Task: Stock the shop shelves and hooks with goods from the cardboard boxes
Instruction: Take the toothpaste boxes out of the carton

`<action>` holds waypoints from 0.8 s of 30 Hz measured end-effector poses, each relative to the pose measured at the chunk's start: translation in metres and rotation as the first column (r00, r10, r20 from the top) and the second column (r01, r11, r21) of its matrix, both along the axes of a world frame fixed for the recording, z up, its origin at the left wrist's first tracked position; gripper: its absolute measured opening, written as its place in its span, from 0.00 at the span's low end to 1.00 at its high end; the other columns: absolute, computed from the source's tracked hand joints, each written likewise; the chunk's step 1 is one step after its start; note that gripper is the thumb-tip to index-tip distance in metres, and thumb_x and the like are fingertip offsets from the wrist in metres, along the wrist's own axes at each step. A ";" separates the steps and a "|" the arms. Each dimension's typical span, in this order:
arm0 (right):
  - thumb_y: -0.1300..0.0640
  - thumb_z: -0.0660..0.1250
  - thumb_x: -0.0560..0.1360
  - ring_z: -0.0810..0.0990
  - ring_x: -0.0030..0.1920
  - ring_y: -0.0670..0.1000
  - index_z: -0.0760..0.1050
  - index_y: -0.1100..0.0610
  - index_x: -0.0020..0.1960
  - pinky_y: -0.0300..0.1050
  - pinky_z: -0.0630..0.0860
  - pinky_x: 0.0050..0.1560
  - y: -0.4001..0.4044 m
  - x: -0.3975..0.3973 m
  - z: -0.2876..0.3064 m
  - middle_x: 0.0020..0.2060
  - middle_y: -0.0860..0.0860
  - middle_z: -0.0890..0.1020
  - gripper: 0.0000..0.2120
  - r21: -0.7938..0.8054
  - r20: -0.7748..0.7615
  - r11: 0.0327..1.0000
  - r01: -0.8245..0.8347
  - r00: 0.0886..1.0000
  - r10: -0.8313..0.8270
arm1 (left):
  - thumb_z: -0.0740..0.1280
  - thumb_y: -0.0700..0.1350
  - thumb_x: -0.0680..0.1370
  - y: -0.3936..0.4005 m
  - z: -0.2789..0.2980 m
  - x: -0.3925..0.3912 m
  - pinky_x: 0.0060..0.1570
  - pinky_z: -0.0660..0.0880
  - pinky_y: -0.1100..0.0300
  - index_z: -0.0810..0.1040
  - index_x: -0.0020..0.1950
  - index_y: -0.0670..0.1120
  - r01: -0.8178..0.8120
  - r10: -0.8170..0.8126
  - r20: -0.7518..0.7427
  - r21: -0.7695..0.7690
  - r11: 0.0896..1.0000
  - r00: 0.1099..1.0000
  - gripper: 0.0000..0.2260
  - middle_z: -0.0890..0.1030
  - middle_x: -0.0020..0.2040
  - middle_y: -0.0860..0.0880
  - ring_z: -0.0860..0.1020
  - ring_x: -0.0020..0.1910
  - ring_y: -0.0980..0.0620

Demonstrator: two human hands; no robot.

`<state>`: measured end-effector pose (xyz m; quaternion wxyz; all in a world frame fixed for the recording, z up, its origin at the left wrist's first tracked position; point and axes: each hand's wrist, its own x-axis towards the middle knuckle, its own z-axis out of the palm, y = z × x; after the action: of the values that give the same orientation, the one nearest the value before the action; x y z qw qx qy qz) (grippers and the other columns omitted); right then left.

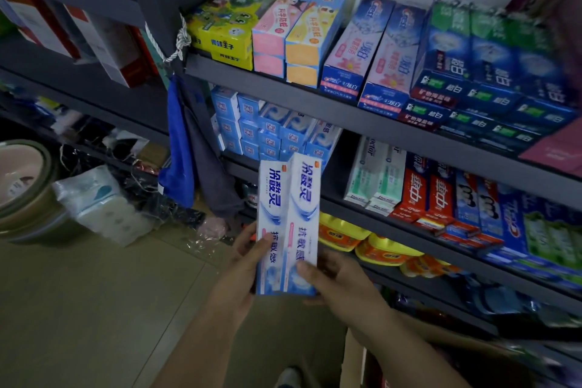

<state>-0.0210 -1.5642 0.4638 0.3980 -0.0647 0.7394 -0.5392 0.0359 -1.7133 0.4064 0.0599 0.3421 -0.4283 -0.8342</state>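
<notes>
Two white-and-blue toothpaste boxes [288, 224] held upright, side by side, before the shelves.

Head view: the left hand [244, 264] grips the boxes' lower left edge, thumb across the front; the right hand [333, 277] grips the lower right, thumb on the front. At 12 o'clock from the boxes sits a stack of blue cartons [267, 129] on the middle shelf [409, 217]; a cardboard box [356, 362] lies at 5 o'clock.
</notes>
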 end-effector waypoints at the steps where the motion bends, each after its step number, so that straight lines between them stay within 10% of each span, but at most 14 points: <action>1: 0.54 0.69 0.75 0.84 0.48 0.46 0.77 0.46 0.48 0.48 0.82 0.48 0.002 -0.003 0.000 0.45 0.44 0.85 0.04 -0.022 0.000 0.997 0.072 0.997 -0.072 | 0.68 0.44 0.69 -0.001 0.001 0.000 0.46 0.81 0.49 0.74 0.65 0.43 -0.002 0.002 -0.001 0.011 1.000 1.000 0.24 0.82 0.56 0.40 0.82 0.50 0.43; 7: 0.52 0.68 0.76 0.83 0.39 0.47 0.77 0.50 0.44 0.42 0.82 0.45 -0.008 -0.062 0.015 0.42 0.45 0.83 0.03 -0.081 -0.082 0.950 0.302 0.948 -0.309 | 0.64 0.37 0.76 -0.006 0.009 0.004 0.38 0.81 0.58 0.74 0.64 0.43 0.011 -0.011 -0.016 -0.003 1.000 1.000 0.16 0.82 0.55 0.40 0.82 0.44 0.46; 11: 0.45 0.68 0.74 0.82 0.35 0.45 0.75 0.49 0.49 0.40 0.78 0.43 -0.041 -0.110 0.016 0.39 0.41 0.79 0.09 -0.043 -0.193 0.941 0.336 0.921 -0.337 | 0.66 0.40 0.73 -0.007 0.011 0.013 0.52 0.79 0.49 0.78 0.60 0.50 0.023 -0.023 -0.023 -0.014 1.000 0.999 0.15 0.83 0.56 0.44 0.79 0.57 0.39; 17: 0.46 0.75 0.67 0.82 0.52 0.53 0.75 0.49 0.52 0.53 0.78 0.57 -0.081 -0.153 -0.014 0.50 0.50 0.82 0.17 -0.104 -0.241 0.852 0.513 0.818 -0.522 | 0.73 0.46 0.66 -0.015 0.007 0.020 0.51 0.78 0.48 0.82 0.52 0.60 0.010 -0.009 -0.022 0.030 0.999 1.000 0.16 0.83 0.56 0.47 0.79 0.58 0.40; 24: 0.57 0.69 0.76 0.77 0.54 0.48 0.78 0.62 0.57 0.34 0.73 0.50 -0.095 -0.174 -0.018 0.49 0.50 0.80 0.12 -0.191 -0.213 0.817 0.544 0.790 -0.576 | 0.79 0.51 0.59 -0.025 -0.005 0.020 0.49 0.79 0.50 0.79 0.57 0.59 0.007 -0.008 0.040 0.020 1.000 0.999 0.28 0.82 0.58 0.46 0.79 0.58 0.39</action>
<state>-0.1953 -1.6592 0.4455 0.1148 0.0633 0.7372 -0.6629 0.0557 -1.7387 0.4018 0.0449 0.3576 -0.4222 -0.8318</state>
